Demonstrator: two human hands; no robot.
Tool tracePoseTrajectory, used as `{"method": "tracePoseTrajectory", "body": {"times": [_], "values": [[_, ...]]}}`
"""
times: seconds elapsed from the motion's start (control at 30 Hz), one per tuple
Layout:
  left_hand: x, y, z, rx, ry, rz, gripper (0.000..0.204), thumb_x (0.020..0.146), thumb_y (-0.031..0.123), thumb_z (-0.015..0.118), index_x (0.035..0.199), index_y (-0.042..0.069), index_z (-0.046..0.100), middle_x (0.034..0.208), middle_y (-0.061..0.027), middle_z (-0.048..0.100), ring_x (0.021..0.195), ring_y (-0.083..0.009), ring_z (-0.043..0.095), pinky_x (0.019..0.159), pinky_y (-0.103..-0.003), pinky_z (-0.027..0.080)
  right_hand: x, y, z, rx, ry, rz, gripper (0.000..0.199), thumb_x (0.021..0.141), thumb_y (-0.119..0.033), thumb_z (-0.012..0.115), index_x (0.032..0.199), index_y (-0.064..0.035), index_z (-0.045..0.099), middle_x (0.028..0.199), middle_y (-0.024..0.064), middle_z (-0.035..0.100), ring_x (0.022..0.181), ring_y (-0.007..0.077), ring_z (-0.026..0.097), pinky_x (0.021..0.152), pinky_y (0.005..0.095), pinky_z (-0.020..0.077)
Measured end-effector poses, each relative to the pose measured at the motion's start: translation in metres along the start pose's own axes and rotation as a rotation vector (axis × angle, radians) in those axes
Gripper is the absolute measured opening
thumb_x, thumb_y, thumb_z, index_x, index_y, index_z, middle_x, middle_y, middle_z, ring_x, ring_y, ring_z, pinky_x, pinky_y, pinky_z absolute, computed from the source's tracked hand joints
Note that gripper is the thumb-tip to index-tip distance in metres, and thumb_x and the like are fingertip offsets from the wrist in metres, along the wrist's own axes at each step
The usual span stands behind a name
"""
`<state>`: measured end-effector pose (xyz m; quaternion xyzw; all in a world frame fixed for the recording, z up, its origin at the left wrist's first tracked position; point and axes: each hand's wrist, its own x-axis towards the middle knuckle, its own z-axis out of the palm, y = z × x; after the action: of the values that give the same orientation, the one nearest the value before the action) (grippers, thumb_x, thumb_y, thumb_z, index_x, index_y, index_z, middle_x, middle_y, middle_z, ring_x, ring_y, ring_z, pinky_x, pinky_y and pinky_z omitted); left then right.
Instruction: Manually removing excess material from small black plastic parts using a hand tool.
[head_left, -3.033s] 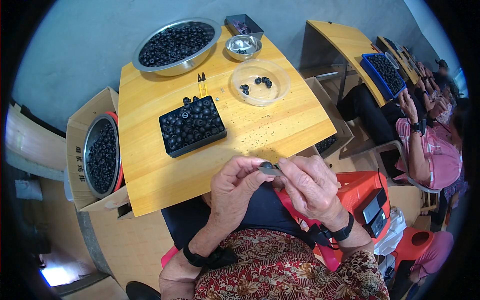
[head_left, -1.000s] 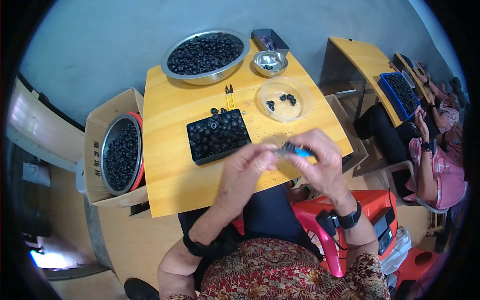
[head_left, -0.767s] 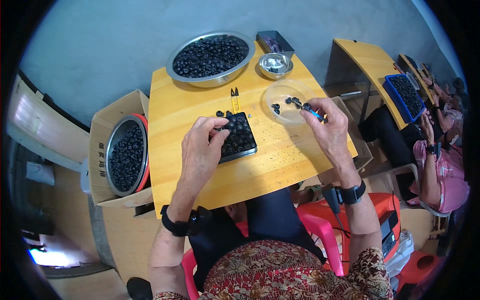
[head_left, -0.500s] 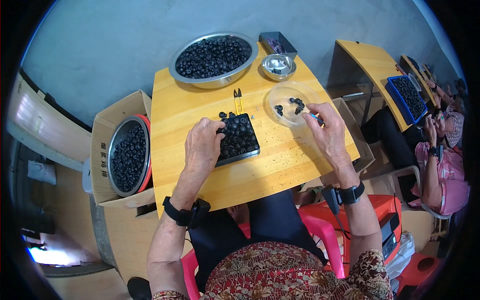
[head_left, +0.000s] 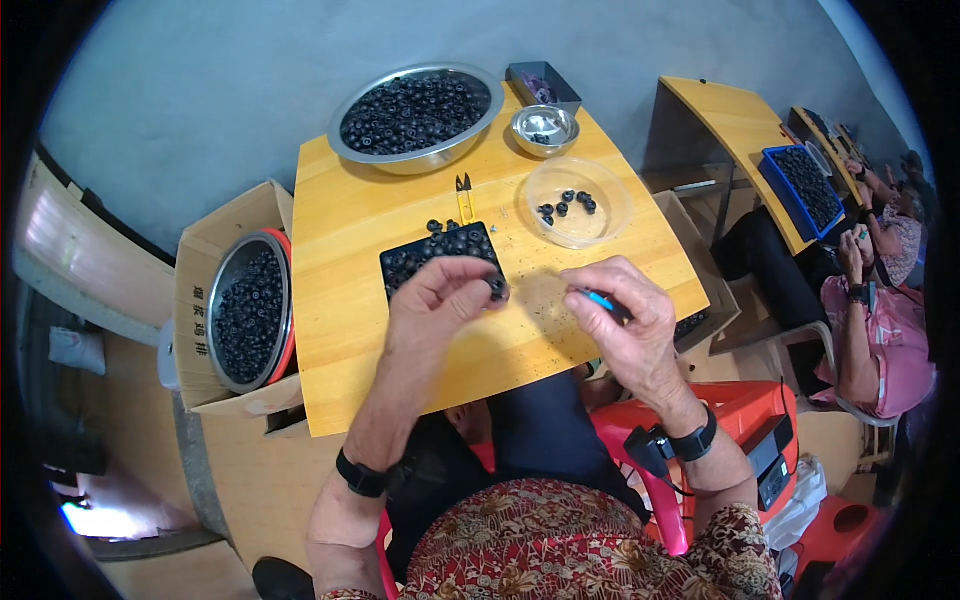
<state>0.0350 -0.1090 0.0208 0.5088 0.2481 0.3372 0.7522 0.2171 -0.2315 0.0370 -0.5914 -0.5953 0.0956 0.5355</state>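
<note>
My left hand (head_left: 432, 312) has its thumb and fingers closed on a small round black part (head_left: 496, 287), just in front of the black tray (head_left: 386, 268) full of similar parts. In my right hand (head_left: 635, 325) is a slim tool with a blue handle (head_left: 598, 298), pinched between thumb and fingers; its tip is too blurred to make out. The two hands face each other over the near half of the wooden table (head_left: 340, 370), apart. A clear round plastic tub (head_left: 622, 205) with several black parts stands beyond my right hand. Yellow-handled thread snips (head_left: 466, 207) lie behind the tray.
A large steel basin (head_left: 430, 162) heaped with black parts, a small steel bowl (head_left: 545, 150) and a grey box (head_left: 570, 98) line the table's back. Left stands a carton (head_left: 205, 265) holding another filled basin (head_left: 228, 300). Co-workers sit at right near a blue tray (head_left: 808, 238).
My left hand has left the tray and moved right and nearer with a black part. My right hand has drawn back from the tub, still holding the blue tool.
</note>
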Motion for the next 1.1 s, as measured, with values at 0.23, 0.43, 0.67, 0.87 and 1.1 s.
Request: {"method": "tracePoseTrajectory", "body": {"times": [0.23,0.43,0.67,0.87,1.1], "values": [[-0.030,-0.024,0.030,-0.348,-0.173,-0.131,0.024,0.094,0.011,0.066,0.115,0.000,0.061,0.103,-0.0061,0.067,0.092,-0.0118,0.064,0.082,-0.024,0.051,-0.020,-0.022,-0.001,0.069,-0.044,-0.015,0.025,0.080,0.000,0.073,0.105,-0.0001,0.070,0.096,0.0122,0.068,0.087,0.0210,0.067,0.075,0.0302,0.0537],[-0.039,-0.026,0.042,-0.380,-0.194,-0.111,0.025,0.092,0.008,0.066,0.116,0.000,0.063,0.108,-0.0072,0.067,0.098,-0.0131,0.064,0.089,-0.026,0.052,-0.032,-0.023,-0.008,-0.011,-0.023,-0.094,0.028,0.078,0.001,0.074,0.106,-0.0007,0.071,0.095,0.0134,0.067,0.083,0.0217,0.068,0.071,0.0304,0.0543],[-0.044,-0.028,0.045,-0.331,-0.186,-0.116,0.028,0.091,0.007,0.068,0.118,0.002,0.061,0.107,-0.0073,0.067,0.098,-0.0135,0.064,0.090,-0.027,0.051,-0.036,-0.026,-0.009,-0.023,-0.015,-0.088,0.031,0.077,0.002,0.072,0.108,-0.0013,0.071,0.094,0.0131,0.067,0.081,0.0226,0.067,0.069,0.0317,0.0543],[-0.047,-0.038,0.048,-0.458,-0.180,-0.203,0.026,0.091,0.006,0.067,0.116,0.003,0.060,0.108,-0.0070,0.067,0.096,-0.0135,0.065,0.089,-0.028,0.052,-0.042,-0.022,-0.011,-0.042,0.003,-0.116,0.035,0.074,0.002,0.073,0.108,-0.0018,0.071,0.094,0.0128,0.067,0.081,0.0228,0.067,0.068,0.0322,0.0539],[-0.049,-0.039,0.050,-0.297,-0.174,-0.094,0.024,0.090,0.002,0.067,0.113,0.002,0.061,0.107,-0.0057,0.066,0.098,-0.0128,0.064,0.091,-0.029,0.052,-0.044,-0.022,-0.014,-0.059,-0.008,-0.131,0.038,0.071,0.003,0.074,0.109,-0.0022,0.071,0.093,0.0110,0.066,0.081,0.0229,0.066,0.068,0.0327,0.0535]]}}
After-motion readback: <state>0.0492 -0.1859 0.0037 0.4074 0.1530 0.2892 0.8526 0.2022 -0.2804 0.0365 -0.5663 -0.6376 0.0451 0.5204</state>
